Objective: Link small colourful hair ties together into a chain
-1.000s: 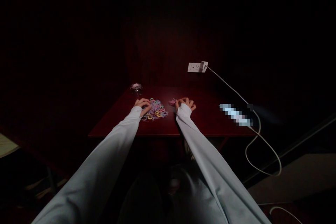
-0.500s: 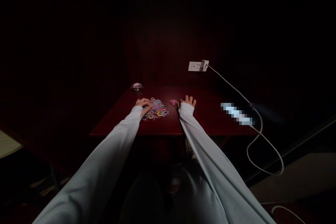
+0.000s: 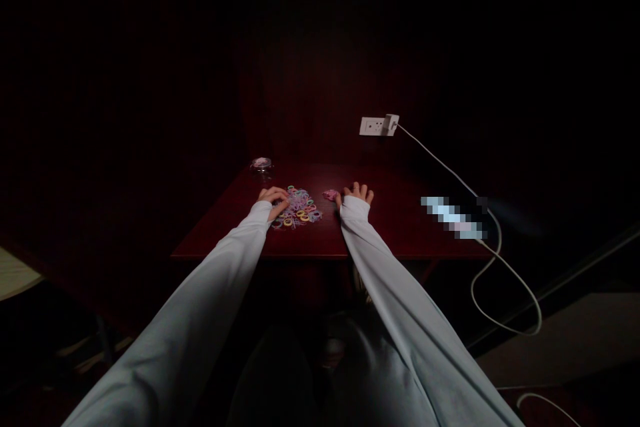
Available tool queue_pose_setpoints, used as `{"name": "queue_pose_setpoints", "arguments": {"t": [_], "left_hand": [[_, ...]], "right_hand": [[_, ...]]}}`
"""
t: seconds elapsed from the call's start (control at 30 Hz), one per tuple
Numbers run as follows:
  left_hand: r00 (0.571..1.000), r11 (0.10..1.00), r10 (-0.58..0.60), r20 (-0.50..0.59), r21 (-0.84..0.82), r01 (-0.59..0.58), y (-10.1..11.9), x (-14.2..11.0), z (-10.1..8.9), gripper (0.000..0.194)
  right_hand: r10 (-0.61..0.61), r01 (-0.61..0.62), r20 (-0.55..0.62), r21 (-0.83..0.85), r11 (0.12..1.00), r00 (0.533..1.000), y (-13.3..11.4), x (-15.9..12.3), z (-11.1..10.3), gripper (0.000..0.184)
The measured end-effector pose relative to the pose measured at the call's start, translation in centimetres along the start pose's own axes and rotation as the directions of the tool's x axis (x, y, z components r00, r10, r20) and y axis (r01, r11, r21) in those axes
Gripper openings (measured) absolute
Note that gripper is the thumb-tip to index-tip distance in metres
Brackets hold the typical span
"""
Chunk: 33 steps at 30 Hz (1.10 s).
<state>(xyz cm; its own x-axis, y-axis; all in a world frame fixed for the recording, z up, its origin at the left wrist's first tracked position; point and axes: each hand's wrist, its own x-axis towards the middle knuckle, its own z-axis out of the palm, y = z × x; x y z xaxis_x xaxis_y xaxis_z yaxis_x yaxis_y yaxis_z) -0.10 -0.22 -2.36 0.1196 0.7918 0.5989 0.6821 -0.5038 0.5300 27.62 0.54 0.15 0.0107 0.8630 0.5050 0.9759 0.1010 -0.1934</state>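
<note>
A loose heap of small hair ties (image 3: 303,203) in purple, pink, yellow and green is spread on the dark red table (image 3: 260,240). At the heap's left edge rests my left hand (image 3: 273,199), its fingers curved and the thumb apart from them; nothing can be seen held. A smaller pink bunch of hair ties (image 3: 330,195) lies to the right of the heap. Just right of that bunch, my right hand (image 3: 357,193) lies low over the tabletop with fingers spread, its thumb close to the pink ties. Whether the thumb touches them is too small to tell.
A clear jar (image 3: 261,165) with something pink at its top stands at the back left. On the right lies a blurred-out bright device (image 3: 453,217) with a white cable (image 3: 537,307) hanging past the table edge. A charger (image 3: 391,124) sits in the wall socket (image 3: 371,126).
My right thumb has shifted slightly left towards the pink bunch. My left hand and the heap look the same.
</note>
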Motion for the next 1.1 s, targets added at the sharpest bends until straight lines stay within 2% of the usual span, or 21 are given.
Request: {"name": "queue_pose_setpoints", "arguments": {"t": [0.33,0.57,0.7,0.77,0.9,1.0,1.1], "left_hand": [[0.999,1.000,-0.001,-0.044,0.017,0.002,0.2,0.0,-0.2,0.016],[0.998,0.998,-0.033,-0.054,0.046,0.035,-0.1,0.1,0.6,0.016],[1.000,0.999,-0.004,-0.022,0.039,0.005,-0.3,0.2,0.4,0.015],[1.000,0.999,-0.019,0.001,0.048,0.019,-0.5,0.4,0.3,0.013],[1.000,0.998,-0.016,0.011,0.054,0.015,-0.6,0.3,0.3,0.013],[1.000,0.999,0.013,-0.010,0.047,-0.013,-0.2,0.0,0.2,0.017],[1.000,0.999,0.022,-0.009,0.043,-0.021,0.1,-0.2,0.1,0.019]], "right_hand": [[-0.241,0.241,-0.013,0.092,0.966,0.971,-2.2,-0.9,-0.6,0.036],[-0.244,0.239,0.011,0.168,0.956,0.970,-3.7,-1.3,-0.3,0.040],[-0.405,0.366,0.075,0.306,0.879,0.911,-4.3,-2.1,-0.9,0.037],[-0.434,0.374,0.092,0.369,0.851,0.896,-4.4,-2.4,-1.3,0.038],[-0.327,0.245,0.102,0.466,0.850,0.940,-4.3,-2.0,-1.2,0.052],[-0.170,0.103,0.087,0.511,0.854,0.982,-4.1,-1.2,-0.6,0.064],[-0.010,-0.046,0.102,0.528,0.848,0.995,-3.8,-0.7,-0.3,0.069]]}}
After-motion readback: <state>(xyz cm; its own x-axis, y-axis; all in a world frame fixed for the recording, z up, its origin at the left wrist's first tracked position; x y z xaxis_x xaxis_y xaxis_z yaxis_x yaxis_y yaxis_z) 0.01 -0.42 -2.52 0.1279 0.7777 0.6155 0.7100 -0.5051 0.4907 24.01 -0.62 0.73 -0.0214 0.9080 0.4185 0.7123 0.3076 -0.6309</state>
